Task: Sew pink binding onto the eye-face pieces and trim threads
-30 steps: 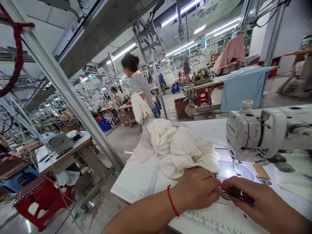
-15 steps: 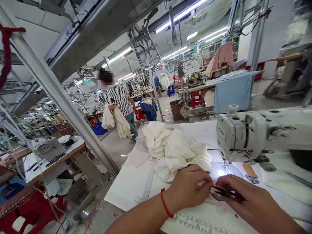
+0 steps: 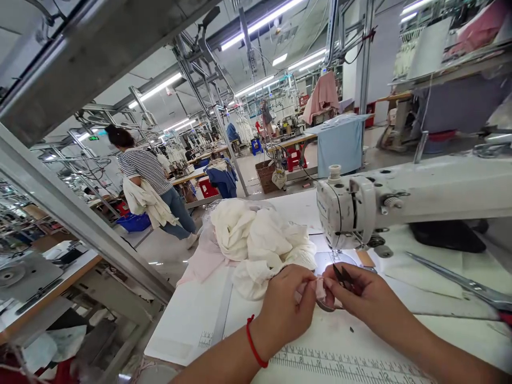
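My left hand point(image 3: 288, 300), with a red cord at the wrist, pinches one end of a small pale pink fabric strip point(image 3: 320, 288). My right hand point(image 3: 362, 292) holds dark thread snips point(image 3: 343, 276) within its curled fingers, blades pointing up and left. Its thumb and fingertip are at the strip's other side. Beyond my left hand lies a heap of cream fabric point(image 3: 260, 240) on the white table point(image 3: 188, 325). The sewing machine head point(image 3: 346, 205) stands just past my right hand, its needle area lit.
Large scissors point(image 3: 452, 274) lie at the right beside a black pad point(image 3: 446, 236). A printed ruler scale point(image 3: 340, 365) runs along the table's front. Pink fabric point(image 3: 204, 261) hangs at the left edge. A person in a striped top point(image 3: 146, 170) walks in the aisle carrying cream cloth.
The view has swung right, bringing the large scissors further in. My hands have turned the pink strip up into sight, and the snips now point upward. The person has walked further along the aisle.
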`<state>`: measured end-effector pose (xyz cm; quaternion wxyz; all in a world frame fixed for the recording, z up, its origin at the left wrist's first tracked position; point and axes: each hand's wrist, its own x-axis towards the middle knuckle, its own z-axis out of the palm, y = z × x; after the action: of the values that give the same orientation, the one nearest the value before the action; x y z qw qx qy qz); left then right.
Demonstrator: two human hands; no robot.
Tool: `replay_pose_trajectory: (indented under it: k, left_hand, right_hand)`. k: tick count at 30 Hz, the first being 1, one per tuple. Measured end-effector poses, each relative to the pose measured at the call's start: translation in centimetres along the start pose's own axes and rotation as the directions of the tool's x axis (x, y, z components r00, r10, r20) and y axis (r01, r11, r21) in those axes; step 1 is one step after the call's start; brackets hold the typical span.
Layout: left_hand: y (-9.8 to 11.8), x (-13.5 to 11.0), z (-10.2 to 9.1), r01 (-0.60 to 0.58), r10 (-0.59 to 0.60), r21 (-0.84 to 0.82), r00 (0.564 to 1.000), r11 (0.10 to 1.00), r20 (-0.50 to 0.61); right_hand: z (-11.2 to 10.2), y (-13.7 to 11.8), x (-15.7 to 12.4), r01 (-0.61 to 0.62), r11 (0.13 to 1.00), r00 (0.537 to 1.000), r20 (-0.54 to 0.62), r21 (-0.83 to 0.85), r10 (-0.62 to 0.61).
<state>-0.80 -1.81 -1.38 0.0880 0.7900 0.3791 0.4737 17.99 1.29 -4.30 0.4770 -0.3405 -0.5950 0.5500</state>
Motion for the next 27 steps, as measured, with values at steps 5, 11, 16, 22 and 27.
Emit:
replay_pose_trajectory:
  k: [5, 11, 16, 22, 27]
  left_hand:
    - [0.0, 0.0, -0.2, -0.001, 0.001, 0.009, 1.0, 1.0, 0.016]
    - [-0.6, -0.1, -0.4, -0.134, 0.127, 0.234, 0.991, 0.963, 0.047]
    - [-0.5, -0.3, -0.7, -0.279, 0.25, 0.401, 0.96, 0.873, 0.125]
    - [-0.9, -0.3, -1.0, -0.289, 0.245, 0.352, 0.956, 0.89, 0.163]
    - [-1.0, 0.0, -1.2, -0.266, 0.25, 0.234, 0.963, 0.935, 0.097]
  right_hand:
    - [-0.2, 0.3, -0.1, 0.019, 0.999, 0.999, 0.037, -0.028, -0.018]
    - [-0.8, 0.1, -1.0, 0.206, 0.928, 0.979, 0.058, -0.312, -0.197]
    - [-1.7, 0.7, -1.0, 0.561, 0.585, 0.822, 0.314, -0.586, -0.474]
    - [-1.9, 2.5, -0.7, 0.589, 0.482, 0.798, 0.371, -0.649, -0.475]
    - [-1.7, 2.7, -0.8, 0.558, 0.523, 0.819, 0.326, -0.645, -0.472]
